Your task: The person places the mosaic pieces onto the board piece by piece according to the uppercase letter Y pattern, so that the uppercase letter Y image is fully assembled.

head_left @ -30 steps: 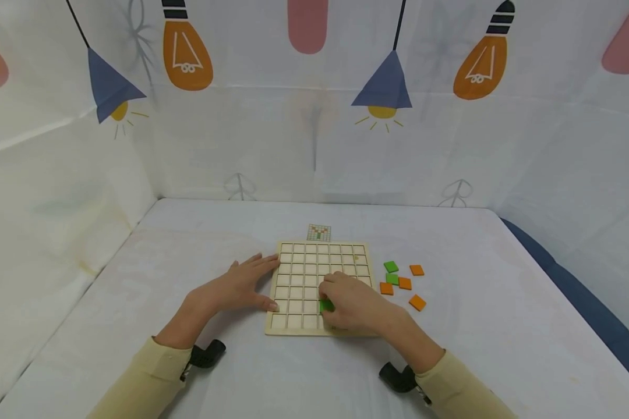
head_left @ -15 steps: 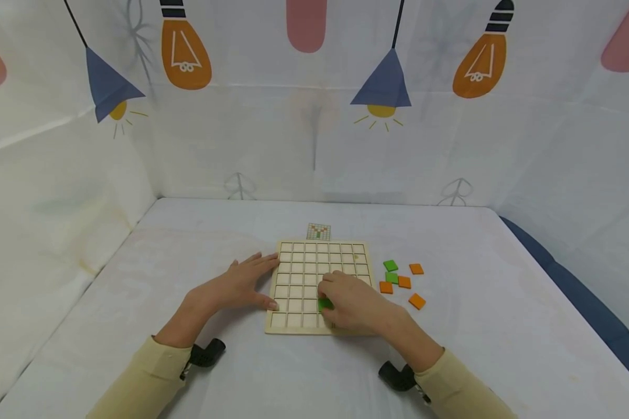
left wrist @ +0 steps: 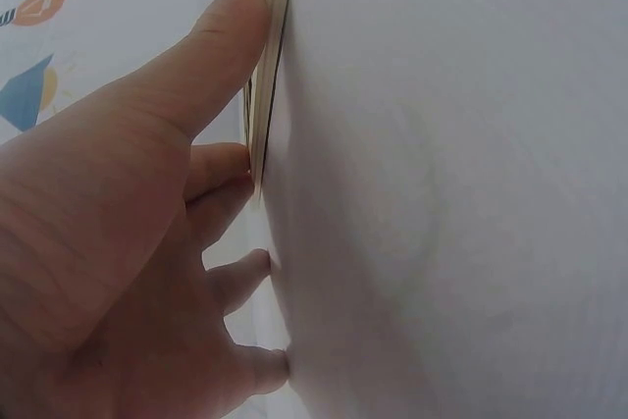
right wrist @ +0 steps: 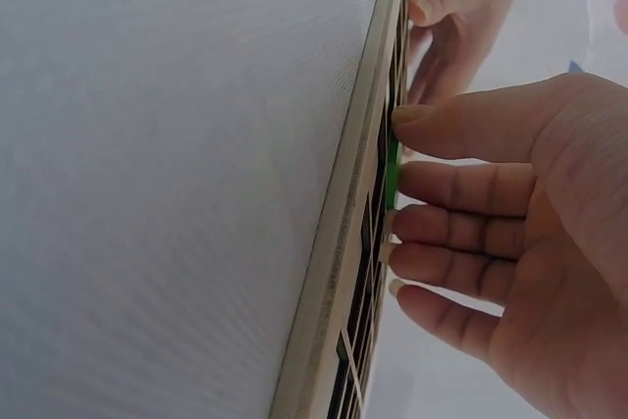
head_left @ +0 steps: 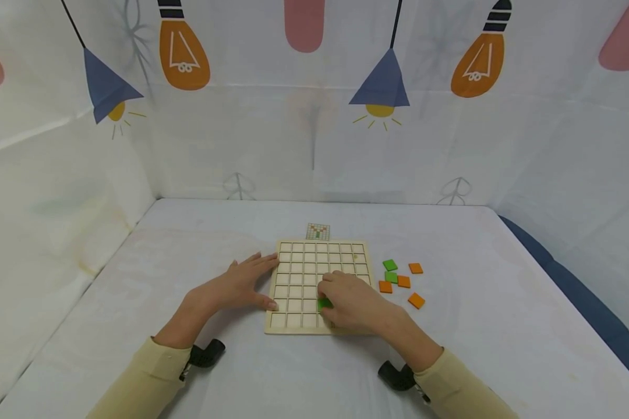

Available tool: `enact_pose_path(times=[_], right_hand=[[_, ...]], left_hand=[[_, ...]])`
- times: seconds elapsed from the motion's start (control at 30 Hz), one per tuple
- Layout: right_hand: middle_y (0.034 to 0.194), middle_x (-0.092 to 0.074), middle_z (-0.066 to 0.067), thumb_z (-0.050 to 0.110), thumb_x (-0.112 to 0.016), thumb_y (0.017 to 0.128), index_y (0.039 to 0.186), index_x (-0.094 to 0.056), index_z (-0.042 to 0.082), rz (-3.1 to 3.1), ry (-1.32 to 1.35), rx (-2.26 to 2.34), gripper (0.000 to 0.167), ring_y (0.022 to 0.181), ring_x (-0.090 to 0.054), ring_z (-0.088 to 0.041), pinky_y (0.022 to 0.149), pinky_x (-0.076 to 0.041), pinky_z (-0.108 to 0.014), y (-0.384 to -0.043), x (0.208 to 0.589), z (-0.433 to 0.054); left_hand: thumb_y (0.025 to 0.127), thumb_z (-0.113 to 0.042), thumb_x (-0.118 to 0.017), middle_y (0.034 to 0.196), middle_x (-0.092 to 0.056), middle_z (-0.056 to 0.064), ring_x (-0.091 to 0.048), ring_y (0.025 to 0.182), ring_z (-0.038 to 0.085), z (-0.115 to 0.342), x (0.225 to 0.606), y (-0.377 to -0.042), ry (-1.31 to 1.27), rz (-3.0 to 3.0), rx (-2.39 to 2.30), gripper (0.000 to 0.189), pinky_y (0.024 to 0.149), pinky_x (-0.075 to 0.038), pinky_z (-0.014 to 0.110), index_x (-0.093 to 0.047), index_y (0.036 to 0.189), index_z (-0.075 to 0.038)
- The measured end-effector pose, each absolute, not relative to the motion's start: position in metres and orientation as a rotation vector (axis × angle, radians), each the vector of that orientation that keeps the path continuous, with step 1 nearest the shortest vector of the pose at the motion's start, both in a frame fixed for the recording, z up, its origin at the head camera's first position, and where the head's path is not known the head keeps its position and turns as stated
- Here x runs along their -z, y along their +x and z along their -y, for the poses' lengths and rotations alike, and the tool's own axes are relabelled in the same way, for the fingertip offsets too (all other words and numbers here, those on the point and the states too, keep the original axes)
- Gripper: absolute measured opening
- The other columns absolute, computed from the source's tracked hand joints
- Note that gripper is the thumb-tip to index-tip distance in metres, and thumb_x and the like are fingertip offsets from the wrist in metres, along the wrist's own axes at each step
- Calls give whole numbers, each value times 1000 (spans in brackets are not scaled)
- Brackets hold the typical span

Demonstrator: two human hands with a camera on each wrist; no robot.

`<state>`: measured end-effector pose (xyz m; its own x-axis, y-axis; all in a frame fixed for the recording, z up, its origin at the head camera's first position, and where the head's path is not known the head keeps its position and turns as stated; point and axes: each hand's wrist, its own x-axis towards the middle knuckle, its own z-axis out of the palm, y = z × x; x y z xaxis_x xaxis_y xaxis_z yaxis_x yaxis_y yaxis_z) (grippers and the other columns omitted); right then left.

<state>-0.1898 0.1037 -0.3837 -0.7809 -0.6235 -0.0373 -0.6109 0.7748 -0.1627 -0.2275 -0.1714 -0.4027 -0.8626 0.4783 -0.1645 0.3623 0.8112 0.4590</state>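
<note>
A wooden grid board (head_left: 296,278) lies on the white table, its square cells edged by thin raised strips. With thumb and index finger my right hand (head_left: 352,299) pinches a green square tile (head_left: 323,304) in the lower middle of the grid. In the right wrist view the green tile (right wrist: 392,176) shows as a thin strip between thumb and fingertips, low at the board's surface. My left hand (head_left: 239,285) rests at the board's left edge, fingers spread. Its thumb (left wrist: 221,56) lies over the rim in the left wrist view. My right hand hides part of the grid.
Right of the board lie two loose green tiles (head_left: 390,265) and several orange tiles (head_left: 416,300). A small pattern card (head_left: 317,231) lies just behind the board's back edge. White printed curtains (head_left: 272,145) surround the table (head_left: 241,372).
Both hands, the board and the tiles keep nearly the same places. The head view has shifted very slightly.
</note>
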Motion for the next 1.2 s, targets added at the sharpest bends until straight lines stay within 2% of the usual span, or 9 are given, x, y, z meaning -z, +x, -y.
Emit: enact_pose_path(times=[0.93,1.2], right_hand=[[87,-57,11,27,-70,92,96,-68,19,-2873,-1018,258,9,79,-48,-6,71,-45,-22,-189,384,-105],[93,-59,11,28,-68,93,102,-69,20,-2869,-1014,258,12,83,-49,-7,76,-47,-24,-190,384,-108]], left_hand=[[75,-58,-79,165,-27,4,-11,155,37,173,405,-228,652,-2722,-631,106,117,-5,73,-29,158,-15],[74,-57,-79,165,-29,4,-12,155,37,173,404,-227,645,-2727,-625,106,117,-5,73,-30,158,-15]])
